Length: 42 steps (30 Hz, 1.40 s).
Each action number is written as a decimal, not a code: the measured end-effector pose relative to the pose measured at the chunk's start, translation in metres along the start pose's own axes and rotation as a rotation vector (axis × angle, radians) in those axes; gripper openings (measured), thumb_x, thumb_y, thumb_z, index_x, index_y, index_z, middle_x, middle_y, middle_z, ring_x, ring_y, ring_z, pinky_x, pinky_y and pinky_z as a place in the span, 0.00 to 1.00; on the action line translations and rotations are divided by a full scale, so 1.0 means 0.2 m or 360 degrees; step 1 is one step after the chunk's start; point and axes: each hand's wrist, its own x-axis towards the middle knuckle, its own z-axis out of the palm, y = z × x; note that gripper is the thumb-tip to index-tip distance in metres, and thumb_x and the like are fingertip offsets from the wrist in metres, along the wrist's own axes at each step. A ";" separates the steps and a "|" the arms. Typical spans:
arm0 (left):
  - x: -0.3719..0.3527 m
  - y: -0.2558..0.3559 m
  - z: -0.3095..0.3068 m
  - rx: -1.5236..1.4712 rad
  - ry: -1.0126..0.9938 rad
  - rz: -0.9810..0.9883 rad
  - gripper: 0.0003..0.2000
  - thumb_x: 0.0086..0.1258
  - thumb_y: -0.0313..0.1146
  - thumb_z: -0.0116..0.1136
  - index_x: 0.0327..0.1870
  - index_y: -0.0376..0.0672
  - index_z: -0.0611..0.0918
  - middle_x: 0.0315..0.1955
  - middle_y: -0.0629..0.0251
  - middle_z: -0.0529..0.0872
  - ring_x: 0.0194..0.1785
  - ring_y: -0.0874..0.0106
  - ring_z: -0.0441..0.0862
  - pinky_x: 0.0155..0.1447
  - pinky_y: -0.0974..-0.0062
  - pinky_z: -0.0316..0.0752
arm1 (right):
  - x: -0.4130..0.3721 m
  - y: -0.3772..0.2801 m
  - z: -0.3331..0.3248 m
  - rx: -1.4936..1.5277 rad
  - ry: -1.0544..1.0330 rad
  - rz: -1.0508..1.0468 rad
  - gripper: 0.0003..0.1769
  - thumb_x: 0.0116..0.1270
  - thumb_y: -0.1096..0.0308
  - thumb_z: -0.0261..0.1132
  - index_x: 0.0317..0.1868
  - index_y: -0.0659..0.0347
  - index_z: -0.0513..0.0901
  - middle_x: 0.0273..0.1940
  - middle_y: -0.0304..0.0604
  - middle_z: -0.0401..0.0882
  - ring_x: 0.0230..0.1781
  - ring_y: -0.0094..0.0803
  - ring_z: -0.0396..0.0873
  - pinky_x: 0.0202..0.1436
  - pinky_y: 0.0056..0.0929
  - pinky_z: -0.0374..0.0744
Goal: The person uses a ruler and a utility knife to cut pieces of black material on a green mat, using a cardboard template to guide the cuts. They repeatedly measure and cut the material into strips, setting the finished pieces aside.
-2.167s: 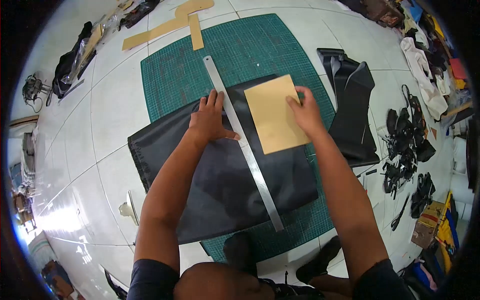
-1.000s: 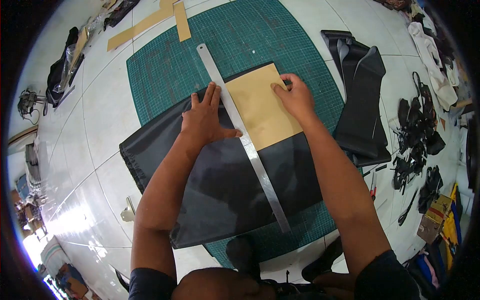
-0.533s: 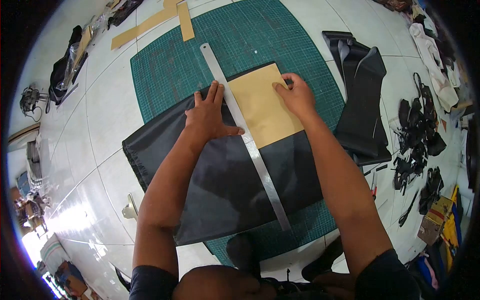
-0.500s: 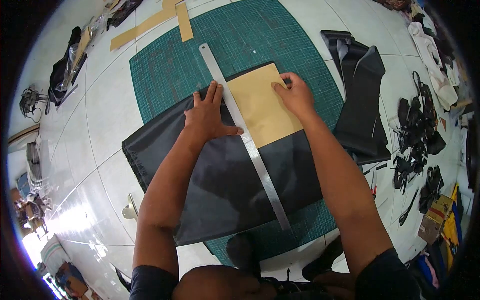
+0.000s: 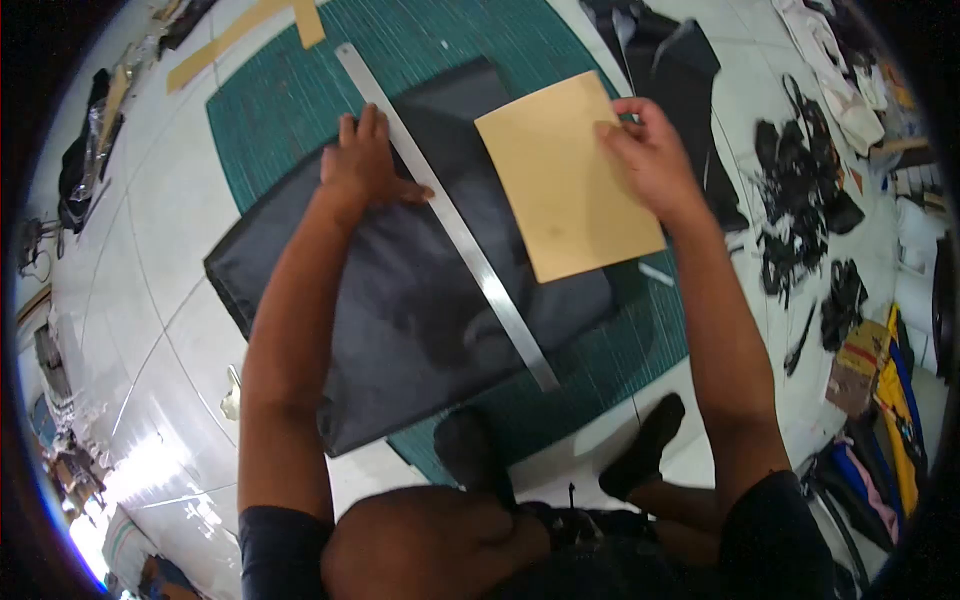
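Note:
A steel ruler point(image 5: 480, 270) lies slantwise across a sheet of black fabric point(image 5: 420, 290). My left hand point(image 5: 365, 165) rests on the fabric with its fingers spread, their tips and the thumb pressing on the ruler's left edge. Between thumb and fingers, my right hand point(image 5: 650, 155) pinches the upper right edge of a tan cardboard rectangle point(image 5: 560, 190). That card is held up off the fabric, to the right of the ruler and apart from it. Under the fabric is a green cutting mat point(image 5: 270, 130).
Tan card strips point(image 5: 225, 45) lie beyond the mat at the upper left. Folded black material point(image 5: 670, 70) is at the upper right, with a heap of black scraps point(image 5: 795, 190) farther right. My feet point(image 5: 645, 445) are at the mat's near edge. White tiles point(image 5: 150, 260) surround it.
My right hand has lifted the tan card off the fabric and drawn it rightward, away from the ruler. My left hand remains on the ruler. The camera view has shifted.

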 end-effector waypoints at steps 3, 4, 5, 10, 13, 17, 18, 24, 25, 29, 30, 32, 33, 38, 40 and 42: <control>0.04 -0.03 0.07 -0.0151 0.0059 0.0054 0.68 0.39 0.70 0.77 0.79 0.35 0.56 0.79 0.52 0.55 0.80 0.45 0.52 0.79 0.51 0.60 | -0.35 0.05 -0.21 0.0055 -0.0069 0.0160 0.24 0.69 0.69 0.67 0.64 0.59 0.72 0.44 0.43 0.84 0.39 0.27 0.81 0.43 0.28 0.79; 0.04 -0.04 0.08 -0.0167 0.0059 0.0073 0.68 0.39 0.69 0.78 0.78 0.35 0.56 0.79 0.51 0.55 0.80 0.46 0.52 0.79 0.52 0.60 | -0.47 0.11 -0.26 0.0032 -0.0141 0.0237 0.25 0.69 0.69 0.66 0.64 0.59 0.71 0.44 0.42 0.84 0.39 0.27 0.81 0.43 0.28 0.79; 0.05 -0.05 0.08 -0.0178 0.0081 0.0086 0.68 0.39 0.69 0.78 0.78 0.35 0.56 0.79 0.50 0.55 0.81 0.46 0.52 0.79 0.53 0.60 | -0.56 0.17 -0.29 0.0013 -0.0213 0.0292 0.25 0.70 0.69 0.66 0.65 0.60 0.71 0.44 0.42 0.83 0.39 0.27 0.81 0.44 0.27 0.79; 0.03 -0.05 0.08 -0.0244 0.0125 0.0119 0.68 0.38 0.68 0.78 0.79 0.38 0.56 0.79 0.50 0.56 0.81 0.46 0.52 0.79 0.50 0.61 | -0.89 0.59 -0.25 -0.0237 0.0024 0.0439 0.23 0.69 0.67 0.67 0.62 0.61 0.74 0.43 0.43 0.83 0.40 0.26 0.81 0.43 0.29 0.80; 0.07 -0.08 0.16 -0.0245 0.0150 0.0127 0.70 0.37 0.72 0.76 0.80 0.41 0.54 0.80 0.52 0.53 0.81 0.45 0.51 0.78 0.44 0.58 | -0.98 0.65 -0.17 -0.0304 0.0101 0.0381 0.23 0.67 0.64 0.69 0.60 0.62 0.76 0.42 0.44 0.83 0.41 0.28 0.81 0.43 0.31 0.80; 0.08 -0.09 0.17 -0.0208 0.0135 0.0123 0.72 0.35 0.77 0.73 0.80 0.41 0.54 0.80 0.51 0.53 0.81 0.46 0.50 0.78 0.41 0.58 | -1.06 0.66 -0.14 -0.0480 0.0194 0.0246 0.25 0.66 0.62 0.70 0.61 0.61 0.76 0.41 0.47 0.83 0.40 0.33 0.82 0.44 0.34 0.80; 0.09 -0.09 0.17 -0.0178 0.0127 0.0137 0.72 0.35 0.78 0.72 0.80 0.41 0.53 0.80 0.51 0.53 0.81 0.46 0.50 0.77 0.41 0.58 | -1.07 0.62 -0.12 -0.0529 0.0193 0.0293 0.26 0.67 0.62 0.69 0.62 0.60 0.76 0.42 0.48 0.83 0.41 0.35 0.83 0.46 0.35 0.80; 0.07 -0.07 0.12 -0.0132 0.0114 0.0116 0.70 0.36 0.75 0.73 0.80 0.40 0.55 0.80 0.54 0.54 0.82 0.50 0.51 0.79 0.50 0.60 | -1.07 0.50 -0.08 -0.0747 0.0219 0.0266 0.27 0.65 0.63 0.71 0.63 0.58 0.77 0.44 0.47 0.84 0.44 0.35 0.83 0.50 0.34 0.80; 0.06 -0.08 0.13 -0.0133 0.0123 0.0128 0.70 0.36 0.75 0.73 0.80 0.40 0.55 0.80 0.53 0.54 0.82 0.50 0.51 0.79 0.50 0.60 | -1.06 0.50 -0.08 -0.0737 0.0208 0.0276 0.27 0.65 0.63 0.71 0.63 0.58 0.77 0.45 0.48 0.84 0.45 0.37 0.83 0.50 0.34 0.80; 0.06 -0.09 0.13 -0.0197 0.0073 0.0133 0.73 0.35 0.80 0.70 0.81 0.41 0.53 0.80 0.50 0.50 0.82 0.46 0.49 0.79 0.42 0.55 | -1.06 0.48 -0.07 -0.0677 0.0171 0.0405 0.28 0.65 0.60 0.70 0.64 0.60 0.78 0.52 0.54 0.84 0.52 0.47 0.84 0.57 0.40 0.80; 0.06 -0.09 0.13 -0.0189 0.0074 0.0130 0.73 0.35 0.80 0.70 0.81 0.41 0.53 0.80 0.50 0.50 0.82 0.47 0.49 0.79 0.42 0.55 | -1.06 0.49 -0.07 -0.0681 0.0178 0.0355 0.28 0.65 0.60 0.70 0.63 0.60 0.78 0.53 0.54 0.84 0.53 0.47 0.83 0.58 0.40 0.79; 0.08 -0.08 0.14 -0.0162 0.0079 0.0115 0.72 0.36 0.78 0.71 0.81 0.41 0.53 0.80 0.51 0.51 0.82 0.48 0.49 0.79 0.44 0.56 | -1.07 0.55 -0.07 -0.0684 0.0191 0.0258 0.28 0.65 0.60 0.70 0.63 0.61 0.78 0.55 0.55 0.82 0.55 0.46 0.82 0.60 0.41 0.78; 0.06 -0.08 0.13 -0.0141 0.0081 0.0106 0.71 0.37 0.76 0.72 0.80 0.40 0.54 0.80 0.52 0.52 0.82 0.49 0.50 0.79 0.47 0.58 | -1.07 0.56 -0.07 -0.0710 0.0196 0.0245 0.28 0.65 0.60 0.70 0.63 0.61 0.78 0.56 0.55 0.82 0.56 0.47 0.82 0.60 0.41 0.78; 0.05 -0.05 0.09 -0.0095 0.0037 0.0074 0.70 0.37 0.74 0.73 0.80 0.40 0.54 0.81 0.54 0.52 0.82 0.51 0.51 0.78 0.49 0.62 | -1.09 0.60 -0.05 -0.0745 0.0210 0.0188 0.28 0.64 0.59 0.71 0.63 0.62 0.79 0.56 0.56 0.79 0.57 0.48 0.79 0.61 0.42 0.76; 0.05 -0.06 0.09 -0.0122 0.0046 0.0093 0.71 0.36 0.74 0.73 0.80 0.39 0.54 0.81 0.54 0.52 0.82 0.51 0.51 0.77 0.49 0.62 | -1.09 0.59 -0.05 -0.0819 0.0210 0.0189 0.28 0.63 0.62 0.73 0.62 0.63 0.79 0.55 0.53 0.79 0.55 0.44 0.80 0.60 0.38 0.78; 0.05 -0.07 0.10 -0.0132 0.0053 0.0107 0.71 0.36 0.75 0.73 0.80 0.39 0.54 0.80 0.54 0.53 0.82 0.51 0.51 0.77 0.49 0.63 | -1.10 0.59 -0.04 -0.0826 0.0210 0.0170 0.28 0.63 0.62 0.73 0.62 0.63 0.79 0.53 0.52 0.79 0.55 0.44 0.80 0.60 0.38 0.78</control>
